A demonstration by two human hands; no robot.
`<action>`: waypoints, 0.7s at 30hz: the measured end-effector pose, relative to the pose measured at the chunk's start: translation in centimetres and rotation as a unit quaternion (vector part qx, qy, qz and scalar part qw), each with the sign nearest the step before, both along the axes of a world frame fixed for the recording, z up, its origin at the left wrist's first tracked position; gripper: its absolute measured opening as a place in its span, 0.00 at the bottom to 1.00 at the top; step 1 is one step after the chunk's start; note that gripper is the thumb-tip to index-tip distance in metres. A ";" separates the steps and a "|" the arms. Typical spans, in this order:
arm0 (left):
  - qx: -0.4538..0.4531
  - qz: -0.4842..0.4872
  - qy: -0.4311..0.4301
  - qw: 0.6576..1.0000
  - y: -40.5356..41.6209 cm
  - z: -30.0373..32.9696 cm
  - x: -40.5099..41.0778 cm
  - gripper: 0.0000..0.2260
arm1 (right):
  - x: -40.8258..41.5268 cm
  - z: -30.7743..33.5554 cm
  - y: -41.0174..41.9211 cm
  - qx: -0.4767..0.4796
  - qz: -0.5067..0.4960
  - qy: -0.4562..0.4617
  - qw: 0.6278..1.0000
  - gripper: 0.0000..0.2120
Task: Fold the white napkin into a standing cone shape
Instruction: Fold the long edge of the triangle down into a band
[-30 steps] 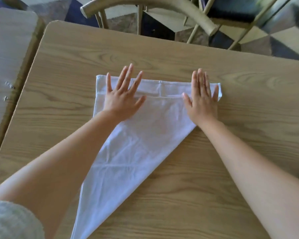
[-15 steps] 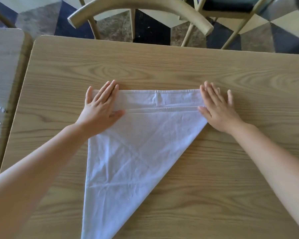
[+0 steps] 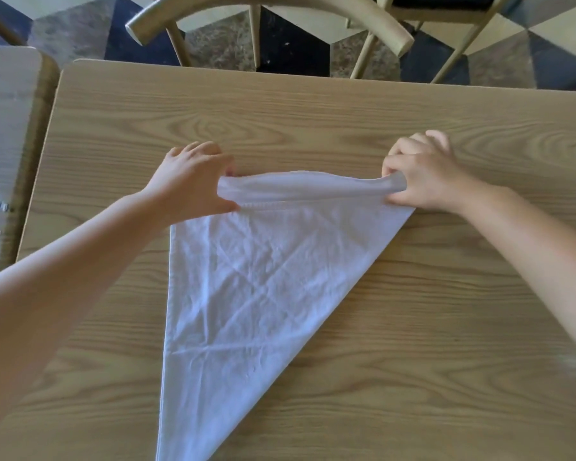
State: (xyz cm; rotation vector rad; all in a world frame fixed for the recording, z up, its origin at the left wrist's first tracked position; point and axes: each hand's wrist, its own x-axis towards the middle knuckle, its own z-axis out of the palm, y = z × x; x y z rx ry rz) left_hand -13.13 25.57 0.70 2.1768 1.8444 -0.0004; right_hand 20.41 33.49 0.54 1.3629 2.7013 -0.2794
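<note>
Between the two hands, the far edge of the white napkin is lifted off the wooden table as a rolled or folded band, stretched from one hand to the other. At the band's left end the left hand pinches the cloth, fingers curled over the far side and thumb on the near side. At the band's right end the right hand grips it the same way, fingers bent around the cloth and knuckles raised. Below the hands the napkin lies flat on the table as a creased triangle, narrowing toward the person until its point runs out at the lower edge of the view. Beyond both hands, past the table's far edge, stands a wooden chair with a curved backrest on a patterned floor. Left of the left arm sits a second table, just beside the first.
</note>
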 end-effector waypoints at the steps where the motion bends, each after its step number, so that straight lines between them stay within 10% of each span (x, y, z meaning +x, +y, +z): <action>1: 0.008 0.003 -0.003 1.000 -0.1 0.2 0.3 0.19 | 0.1 0.0 -0.1 0.021 0.012 0.005 1.000 0.10; 10: 0.182 -0.078 0.014 0.980 -4.3 -0.2 0.5 0.05 | 3.0 -0.8 -2.8 0.122 0.132 0.059 0.982 0.17; 21: 0.171 0.019 -0.065 0.983 -11.3 -4.5 0.6 0.18 | 4.2 -3.0 -8.2 0.188 0.002 0.087 0.978 0.18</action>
